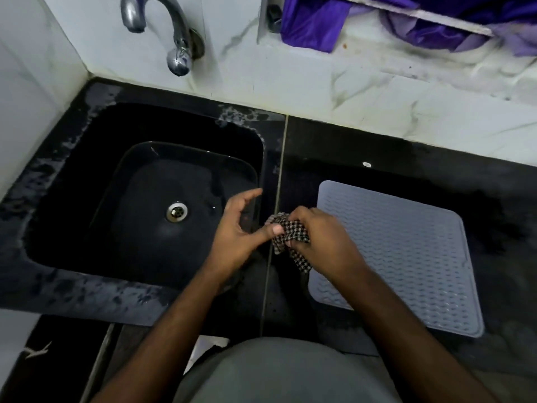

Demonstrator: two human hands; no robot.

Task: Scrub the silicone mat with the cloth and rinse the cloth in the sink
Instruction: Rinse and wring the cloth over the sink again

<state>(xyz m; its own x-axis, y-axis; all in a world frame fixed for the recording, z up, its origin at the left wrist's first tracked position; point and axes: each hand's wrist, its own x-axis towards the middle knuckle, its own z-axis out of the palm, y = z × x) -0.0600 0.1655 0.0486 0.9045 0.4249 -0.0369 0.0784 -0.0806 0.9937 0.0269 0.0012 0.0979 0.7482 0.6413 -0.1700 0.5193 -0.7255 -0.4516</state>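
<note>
A grey ribbed silicone mat point(406, 257) lies flat on the black counter, right of the sink. My right hand point(322, 242) grips a bunched black-and-white checked cloth point(286, 232) just off the mat's left edge, over the counter strip between mat and sink. My left hand point(241, 228) hovers at the sink's right rim; its thumb touches the cloth while its fingers stay spread and loosely bent, holding nothing. The black sink point(72, 184) with a steel drain point(176, 211) sits to the left.
A chrome tap point(162, 27) juts from the white tiled wall above the sink, with no water visible. Purple fabric point(377, 21) hangs at the top right. The counter point(377, 158) around the sink is wet. My grey-clothed body fills the bottom.
</note>
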